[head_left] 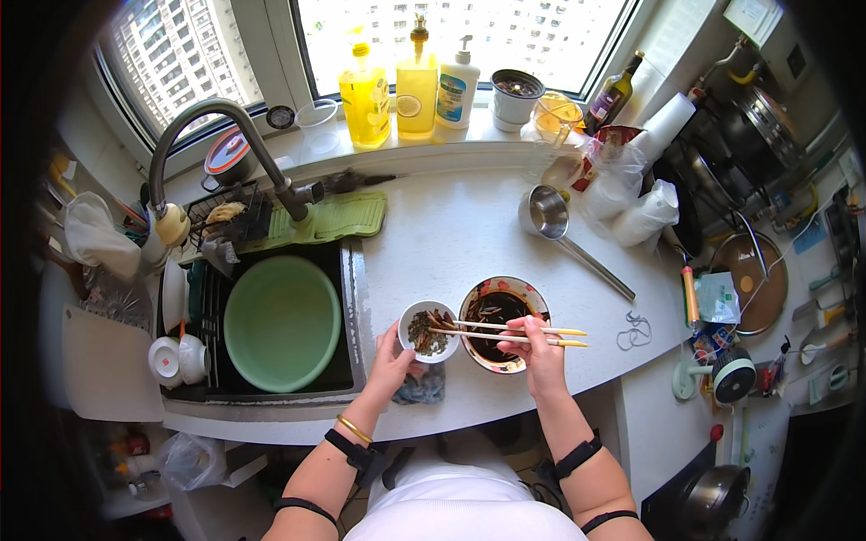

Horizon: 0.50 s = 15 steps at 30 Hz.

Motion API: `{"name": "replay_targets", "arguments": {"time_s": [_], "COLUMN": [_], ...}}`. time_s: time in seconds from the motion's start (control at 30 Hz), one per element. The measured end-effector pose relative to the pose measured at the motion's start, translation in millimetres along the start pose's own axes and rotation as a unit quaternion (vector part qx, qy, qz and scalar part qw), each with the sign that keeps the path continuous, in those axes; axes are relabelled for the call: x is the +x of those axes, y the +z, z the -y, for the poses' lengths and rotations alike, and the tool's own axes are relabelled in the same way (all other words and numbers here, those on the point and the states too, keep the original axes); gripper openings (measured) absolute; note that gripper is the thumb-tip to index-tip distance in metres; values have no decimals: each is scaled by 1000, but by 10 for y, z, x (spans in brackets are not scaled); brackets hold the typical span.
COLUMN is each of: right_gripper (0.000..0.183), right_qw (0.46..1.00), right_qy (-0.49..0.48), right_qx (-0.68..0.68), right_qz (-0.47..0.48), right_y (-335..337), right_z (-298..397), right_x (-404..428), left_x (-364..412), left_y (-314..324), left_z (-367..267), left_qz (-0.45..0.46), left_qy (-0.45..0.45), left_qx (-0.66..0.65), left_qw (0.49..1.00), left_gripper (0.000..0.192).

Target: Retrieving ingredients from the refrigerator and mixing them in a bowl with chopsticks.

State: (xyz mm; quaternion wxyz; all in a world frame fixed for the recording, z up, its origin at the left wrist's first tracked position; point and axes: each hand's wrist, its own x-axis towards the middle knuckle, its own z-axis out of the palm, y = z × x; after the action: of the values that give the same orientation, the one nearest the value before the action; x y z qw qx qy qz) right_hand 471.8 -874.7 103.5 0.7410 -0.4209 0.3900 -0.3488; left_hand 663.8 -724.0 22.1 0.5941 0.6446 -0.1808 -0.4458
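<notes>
My left hand (pixel 391 358) grips a small white bowl (pixel 404 323) by its left and near side. Dark green and reddish-brown bits (pixel 427 338), perhaps spices, lie inside it. In my right hand (pixel 538 348) is a pair of chopsticks (pixel 504 333) with yellow ends, their tips pointing left into the small bowl. Beneath the chopsticks and my right fingers stands a larger floral-patterned bowl (pixel 538 295), partly covered by that hand. It contains dark brown liquid (pixel 497 345) with reddish-brown strips in it. The two bowls are side by side, rims very close.
A stainless ladle (pixel 595 269) lies behind and right on the counter. At left, a green basin (pixel 282 324) sits in the sink under a faucet (pixel 270 166). A patterned cloth or packet (pixel 421 385) lies near the front edge. Bottles (pixel 416 95) line the windowsill.
</notes>
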Motion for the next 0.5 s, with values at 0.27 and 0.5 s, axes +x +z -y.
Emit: {"name": "replay_targets", "arguments": {"time_s": [0.27,0.5], "right_gripper": [28,30], "right_qw": [992,983], "right_qy": [-49,-112], "right_qx": [-112,-27], "right_qz": [32,-142], "right_y": [4,-1056], "right_z": [54,-13], "right_x": [-81,-184], "left_x": [-254,-736], "left_y": [19,-210], "left_z": [-373,-155], "left_qz": [-18,-116], "left_qy": [-15,153], "left_qx": [166,373], "left_qw": [986,908], "left_gripper": [67,44]}}
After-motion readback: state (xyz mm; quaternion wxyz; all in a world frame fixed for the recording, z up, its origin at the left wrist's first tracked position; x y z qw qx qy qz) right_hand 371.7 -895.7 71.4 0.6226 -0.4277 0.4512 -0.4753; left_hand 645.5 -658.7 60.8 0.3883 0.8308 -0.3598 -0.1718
